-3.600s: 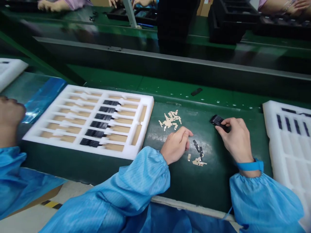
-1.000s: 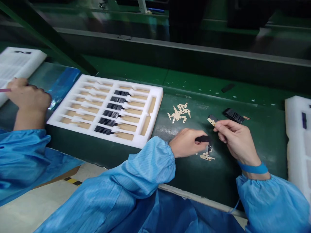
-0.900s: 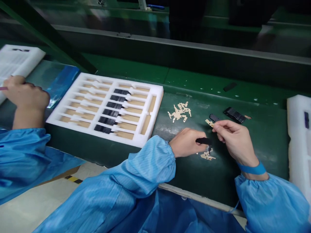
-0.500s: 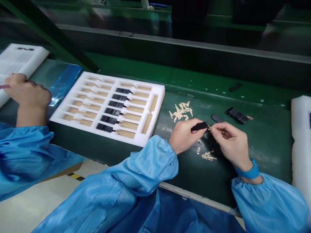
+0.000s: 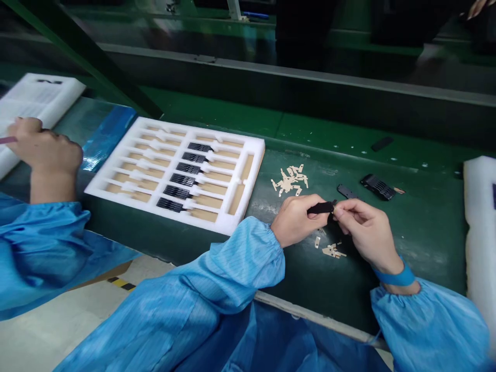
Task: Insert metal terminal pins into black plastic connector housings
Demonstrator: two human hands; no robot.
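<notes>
My left hand [image 5: 298, 221] grips a black part [image 5: 321, 207] between thumb and fingers. At that part's right end, my right hand [image 5: 364, 227] is pinched on something too small to make out. Beyond my left hand lies a pile of small pale metal pieces [image 5: 289, 181]. A smaller group of similar pieces [image 5: 332, 251] rests on the green table nearer the front. Past my right hand are a flat black piece [image 5: 346, 191] and a ribbed black part [image 5: 377, 186].
A white foam tray [image 5: 228, 223] with several black parts stands left of my hands. Another person's hand [image 5: 52, 147] is at the far left, beside a foam block [image 5: 64, 89]. More white foam [image 5: 478, 206] stands at the right edge. A thin black piece [image 5: 382, 143] lies farther back.
The black part in my left hand now meets my right fingertips more closely, and the small yellowish piece seen there earlier is hardly visible. The view has shifted slightly.
</notes>
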